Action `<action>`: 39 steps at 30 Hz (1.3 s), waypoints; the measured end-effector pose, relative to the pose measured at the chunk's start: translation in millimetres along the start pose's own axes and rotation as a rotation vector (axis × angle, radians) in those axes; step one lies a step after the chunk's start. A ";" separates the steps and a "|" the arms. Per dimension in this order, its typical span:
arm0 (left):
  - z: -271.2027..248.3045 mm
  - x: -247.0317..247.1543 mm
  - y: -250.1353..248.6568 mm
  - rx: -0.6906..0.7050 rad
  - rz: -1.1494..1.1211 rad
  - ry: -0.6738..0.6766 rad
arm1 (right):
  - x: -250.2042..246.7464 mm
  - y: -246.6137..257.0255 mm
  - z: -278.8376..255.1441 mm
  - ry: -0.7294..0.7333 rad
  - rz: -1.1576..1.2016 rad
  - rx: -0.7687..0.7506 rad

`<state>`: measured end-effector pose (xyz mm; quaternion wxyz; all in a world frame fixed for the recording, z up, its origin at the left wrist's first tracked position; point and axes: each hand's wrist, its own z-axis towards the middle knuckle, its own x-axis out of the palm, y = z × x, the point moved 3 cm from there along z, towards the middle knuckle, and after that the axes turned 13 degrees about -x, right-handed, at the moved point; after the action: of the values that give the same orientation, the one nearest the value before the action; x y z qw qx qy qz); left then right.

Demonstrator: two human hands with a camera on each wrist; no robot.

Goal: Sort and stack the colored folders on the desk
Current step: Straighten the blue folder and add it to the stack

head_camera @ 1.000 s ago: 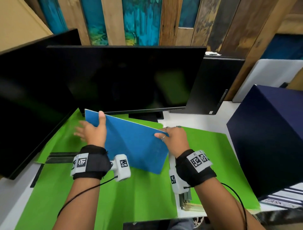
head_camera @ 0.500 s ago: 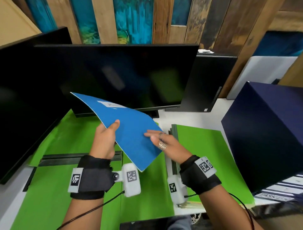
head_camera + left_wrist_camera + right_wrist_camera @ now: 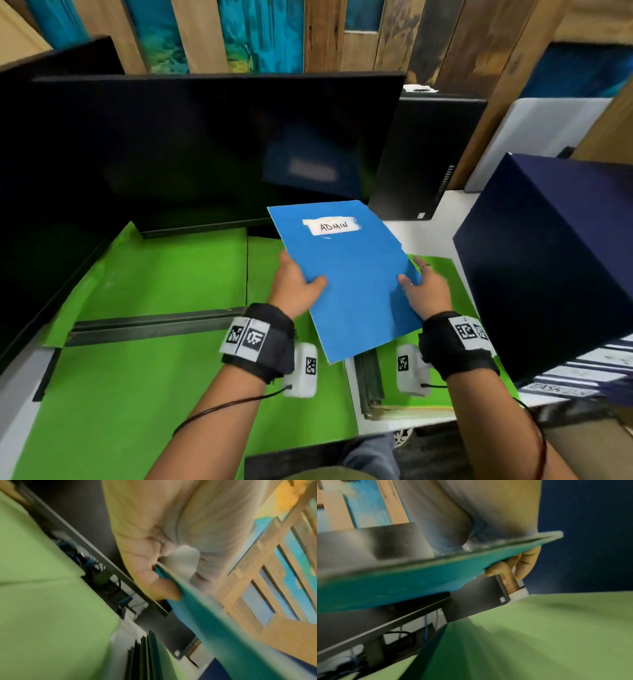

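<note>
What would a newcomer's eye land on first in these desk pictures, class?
First, the bright blue folder labelled ADMIN, held above the desk between the left hand and right hand. Next, the green folders spread beneath it, and the dark monitor behind.

The blue folder (image 3: pixel 346 274) is in the air above the desk, tilted, with a white label "ADMIN" on top. The green folders (image 3: pixel 428 394) lie stacked on the desk, under it.
</note>
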<state>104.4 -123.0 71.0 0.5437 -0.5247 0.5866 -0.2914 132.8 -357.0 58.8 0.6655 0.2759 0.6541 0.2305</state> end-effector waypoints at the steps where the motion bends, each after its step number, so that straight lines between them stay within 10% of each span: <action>1: 1.0 13.0 2.5 -0.013 0.019 0.119 | -3.7 -9.5 -1.8 -0.008 -0.072 0.043; 4: 5.5 45.9 13.9 -0.043 0.207 0.328 | -12.6 -37.6 -12.7 0.058 -0.209 0.228; 17: -13.3 112.2 38.7 -0.092 0.705 0.272 | -12.3 -71.2 -45.3 0.382 -0.487 0.418; 26: 20.9 -14.8 43.6 -0.161 0.573 -0.099 | 7.6 19.7 -27.7 0.232 -0.207 -0.118; 30: 28.5 -109.7 94.3 -0.575 0.768 -0.383 | 48.5 68.8 -34.0 0.386 -0.123 -0.372; 34: 5.0 -140.1 141.1 -0.970 0.809 -0.347 | 102.8 100.5 -43.2 0.603 -0.131 -0.485; 39: -11.3 -119.2 163.5 -0.867 0.833 -0.252 | 152.4 128.2 -56.7 0.757 -0.215 -0.601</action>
<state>28.1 31.2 -35.9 0.4141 -0.4551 0.7387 0.2752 89.0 -156.5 31.6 0.4514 -0.1004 0.7793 0.4230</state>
